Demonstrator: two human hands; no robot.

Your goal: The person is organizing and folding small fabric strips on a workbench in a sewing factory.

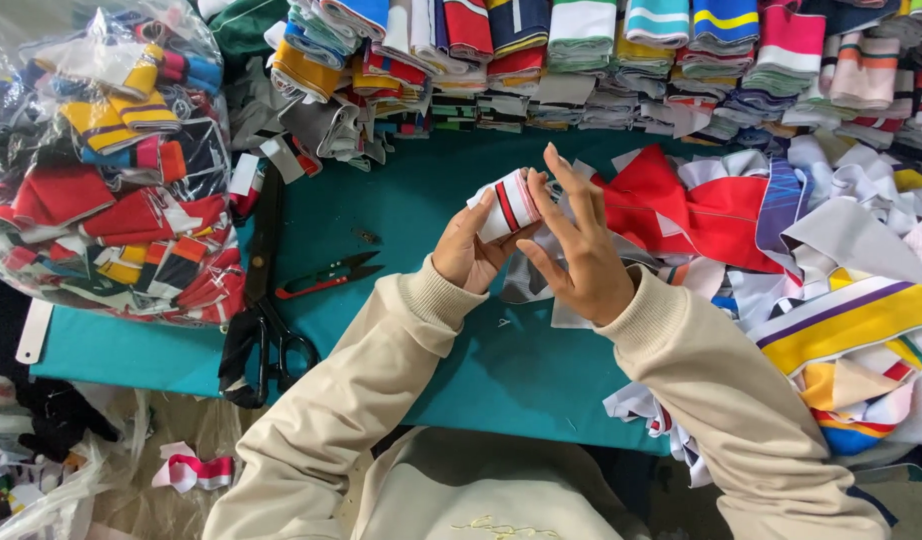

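Note:
Over a teal table (421,200), my left hand (466,252) grips a small folded piece of white knit fabric with red and black stripes (509,203) from below. My right hand (578,245) touches the same piece from the right, with its fingers spread and raised along the edge. Both arms wear cream sleeves. A loose pale fabric strip (529,280) lies on the table under my hands.
A clear bag of coloured fabric scraps (101,160) stands at the left. Large black shears (263,310) and small red thread snips (331,276) lie on the table. Folded striped trims (581,60) are stacked along the back. A heap of loose fabric pieces (831,250) fills the right.

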